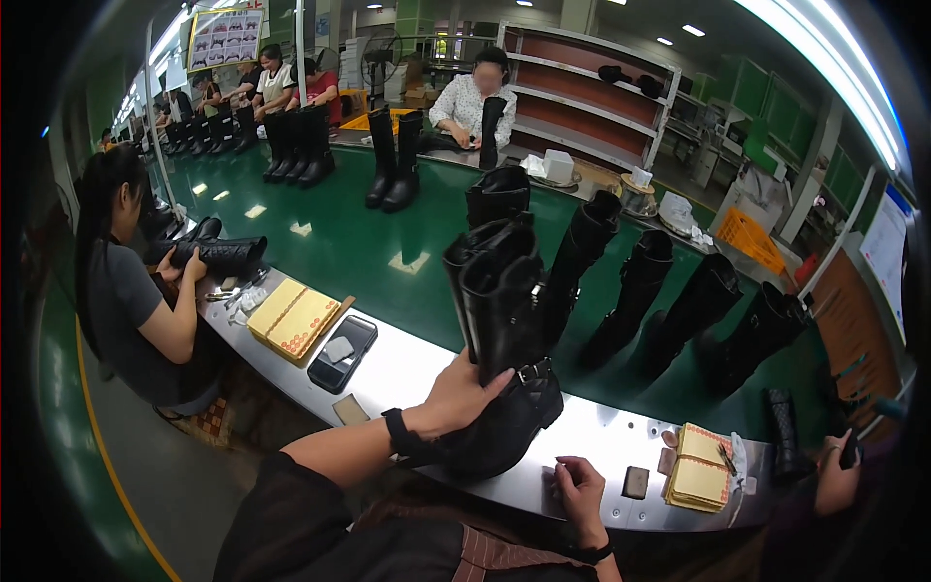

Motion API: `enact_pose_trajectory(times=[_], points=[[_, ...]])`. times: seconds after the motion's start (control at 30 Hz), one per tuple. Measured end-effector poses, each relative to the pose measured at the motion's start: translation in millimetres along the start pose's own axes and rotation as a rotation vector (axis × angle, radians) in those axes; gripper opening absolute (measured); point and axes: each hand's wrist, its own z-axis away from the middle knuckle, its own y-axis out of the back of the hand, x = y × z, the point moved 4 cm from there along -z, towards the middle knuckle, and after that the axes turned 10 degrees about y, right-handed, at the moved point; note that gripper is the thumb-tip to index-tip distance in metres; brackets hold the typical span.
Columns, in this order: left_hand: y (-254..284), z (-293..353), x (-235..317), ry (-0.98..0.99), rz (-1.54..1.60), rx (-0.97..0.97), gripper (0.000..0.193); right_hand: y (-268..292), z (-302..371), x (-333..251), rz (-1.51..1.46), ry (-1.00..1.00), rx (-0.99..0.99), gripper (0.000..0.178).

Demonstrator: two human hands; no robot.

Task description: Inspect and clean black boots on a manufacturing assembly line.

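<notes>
A tall black boot (pixel 512 330) with a buckled ankle strap stands upright at the front edge of the metal ledge, its toe toward me. My left hand (pixel 464 396), with a dark band on the wrist, is wrapped around its shaft just above the ankle. Right of the boot's toe, my right hand (pixel 580 493) rests low over the metal ledge (pixel 592 436), apart from the boot. Its fingers are curled together, and what they hold, if anything, is hidden. Directly behind the held boot, more black boots (pixel 582 238) stand on the green surface.
Bundled yellow cards (pixel 700 468) and a small dark block (pixel 635 482) lie to the right. Another card stack (pixel 296 318) and a black tray (pixel 343 354) sit left. A co-worker (pixel 145 281) handles a boot at left; another person (pixel 477 107) works across the green table (pixel 339 228).
</notes>
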Motion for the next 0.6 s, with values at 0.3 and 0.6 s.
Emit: enact_pose_trajectory(times=[0.3,0.6], points=[[133,-11,11,0.021,-0.026,0.026,0.046,-1,1,-4,-0.007,-0.034,0.0,0.012],[221,-90,4,0.01,-0.435,0.235,0.041,-4,-1,-14,0.095,0.002,0.004,0.009]])
